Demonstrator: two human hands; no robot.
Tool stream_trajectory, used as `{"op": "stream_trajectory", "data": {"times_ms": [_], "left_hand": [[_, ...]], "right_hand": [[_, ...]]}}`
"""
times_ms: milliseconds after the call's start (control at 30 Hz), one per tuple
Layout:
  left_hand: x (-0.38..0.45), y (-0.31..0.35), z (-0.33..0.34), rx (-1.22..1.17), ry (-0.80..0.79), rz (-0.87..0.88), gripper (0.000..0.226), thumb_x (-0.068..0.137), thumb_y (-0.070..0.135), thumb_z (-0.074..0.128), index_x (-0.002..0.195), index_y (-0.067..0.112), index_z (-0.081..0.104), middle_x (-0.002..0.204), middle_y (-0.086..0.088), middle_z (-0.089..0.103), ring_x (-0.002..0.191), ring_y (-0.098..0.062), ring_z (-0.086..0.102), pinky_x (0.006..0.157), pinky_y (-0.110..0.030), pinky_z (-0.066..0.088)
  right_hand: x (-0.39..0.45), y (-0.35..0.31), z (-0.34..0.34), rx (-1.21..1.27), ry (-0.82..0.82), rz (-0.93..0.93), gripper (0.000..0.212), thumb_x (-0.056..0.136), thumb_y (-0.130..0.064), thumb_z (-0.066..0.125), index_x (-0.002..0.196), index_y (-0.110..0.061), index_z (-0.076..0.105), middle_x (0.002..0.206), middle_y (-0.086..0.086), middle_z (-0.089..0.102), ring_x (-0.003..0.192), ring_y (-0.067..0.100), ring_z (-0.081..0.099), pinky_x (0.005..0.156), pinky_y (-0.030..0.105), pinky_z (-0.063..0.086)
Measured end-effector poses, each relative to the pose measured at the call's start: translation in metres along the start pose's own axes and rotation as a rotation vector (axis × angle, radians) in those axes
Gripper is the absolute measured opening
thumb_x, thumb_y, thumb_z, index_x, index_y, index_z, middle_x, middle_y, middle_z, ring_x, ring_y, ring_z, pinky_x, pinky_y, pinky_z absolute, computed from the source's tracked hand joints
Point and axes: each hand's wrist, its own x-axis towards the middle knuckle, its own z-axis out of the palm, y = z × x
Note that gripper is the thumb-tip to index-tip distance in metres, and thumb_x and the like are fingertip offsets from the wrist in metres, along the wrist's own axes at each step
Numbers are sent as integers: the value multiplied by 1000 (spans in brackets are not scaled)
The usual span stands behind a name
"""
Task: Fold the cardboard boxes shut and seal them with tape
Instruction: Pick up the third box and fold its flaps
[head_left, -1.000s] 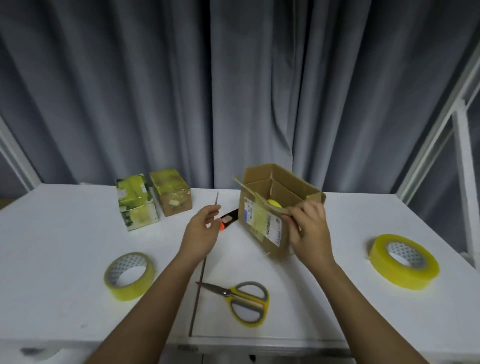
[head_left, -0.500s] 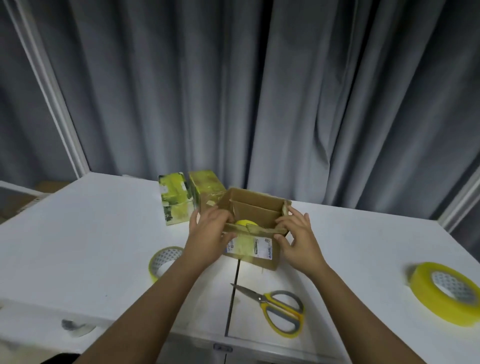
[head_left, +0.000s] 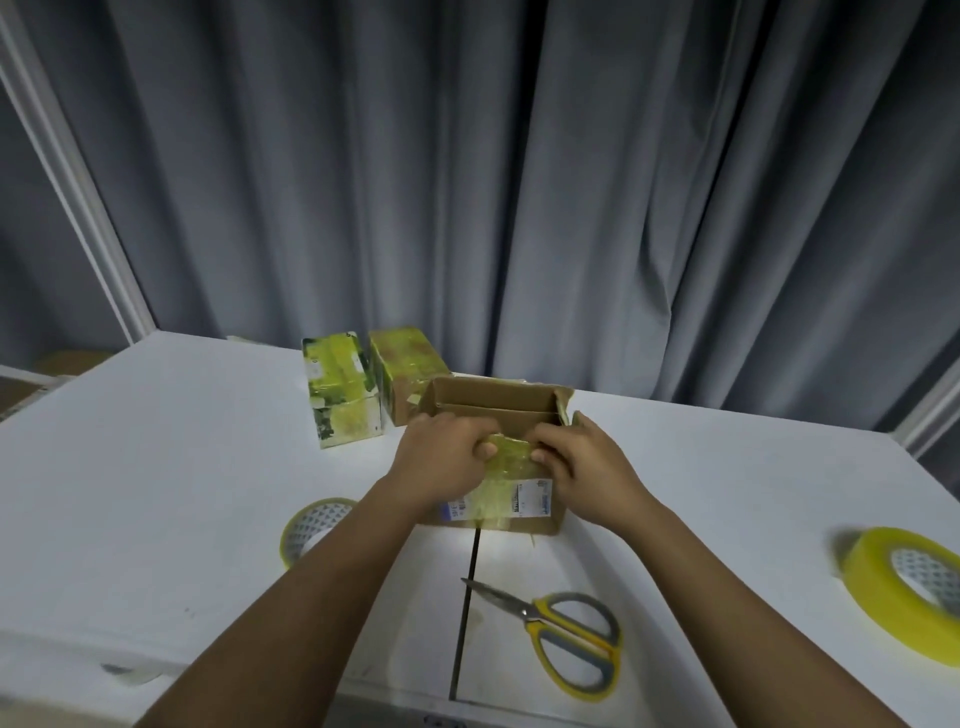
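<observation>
Box: we see an open brown cardboard box (head_left: 535, 512) near the middle of the white tabletop (head_left: 156, 467), straddling the dark seam (head_left: 464, 613) between two tabletop panels. Its far flaps stand up, so the inside back wall shows. The near flap is covered in yellowish tape, and a white printed label (head_left: 530, 505) sits on the front face.

Left hand: our left hand (head_left: 441, 457) curls over the near flap at its left side, gripping it with thumb and fingers.

Right hand: our right hand (head_left: 587, 467) grips the same flap at its right side, fingers curled over the edge.

Sealed boxes: two tape-wrapped boxes stand behind and to the left, a light one (head_left: 340, 395) and a brown one (head_left: 408, 376); the brown one is just beside the open box.

Tape: a small roll (head_left: 311, 527) lies left of our left forearm; a big roll (head_left: 904, 587) lies well apart at the right edge.

Scissors: yellow-and-grey scissors (head_left: 566, 639) lie closed near the front edge, blades pointing left toward the seam.

Room: bare tabletop spreads to the left of the boxes and between the box and the big roll.

Edges: a grey curtain (head_left: 519, 182) hangs along the far edge.
</observation>
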Motion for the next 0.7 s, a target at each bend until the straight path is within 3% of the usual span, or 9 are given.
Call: {"op": "stream_trajectory", "data": {"times_ms": [67,167,300,367,467,567,633,700], "left_hand": [[4,-2,1,-43,-39,-35,11,95,30,47,88,36,54,91,10,64,92,-16,59,78,-30,29],[8,-4,3,-53,-77,-31,11,95,32,47,87,38,51,91,11,63,92,-15,58,80,-31,29],[5,-8,6,-91,-95,-14,16,92,34,50,106,38,57,95,11,55,102,-14,49,93,-33,25],[1,-5,11,-86,-48,-5,23,88,42,55,110,36,58,95,14,54,99,-9,45,88,-30,18],[-3,4,15,-96,83,-25,19,88,48,57,97,33,65,82,18,54,91,-6,48,80,-29,14],[0,7,15,-177,110,-47,15,88,42,59,82,30,67,75,16,61,92,-4,53,89,-27,12],[1,4,13,-203,73,-48,15,87,42,61,78,31,67,77,15,65,94,-3,52,95,-26,8],[3,-1,11,-219,34,-33,13,86,43,63,76,34,65,79,17,65,97,0,48,102,-28,3]], "right_hand": [[-1,2,0,15,5,-25,13,92,-9,54,91,-18,64,75,-15,53,78,12,35,65,9,25],[-2,3,1,25,18,3,15,93,-12,54,95,-20,66,83,-7,63,82,13,38,66,19,24],[2,1,1,-18,14,75,18,94,-19,52,100,-25,67,87,-6,66,85,17,40,73,24,23],[4,-1,2,-43,7,94,18,94,-21,51,100,-27,67,83,-8,63,84,17,37,75,25,22],[3,-6,3,-68,3,132,18,93,-24,52,100,-28,68,85,-7,62,85,17,38,76,26,24],[1,-9,0,-84,-2,153,19,94,-26,52,102,-29,68,93,-3,68,93,24,48,79,26,25],[-1,-8,-3,-120,-73,124,23,95,-30,49,110,-31,66,99,-5,69,104,23,51,94,29,28],[-4,-6,-11,0,-66,87,30,96,-27,46,120,-33,62,105,-16,66,106,11,53,115,35,19]]}}
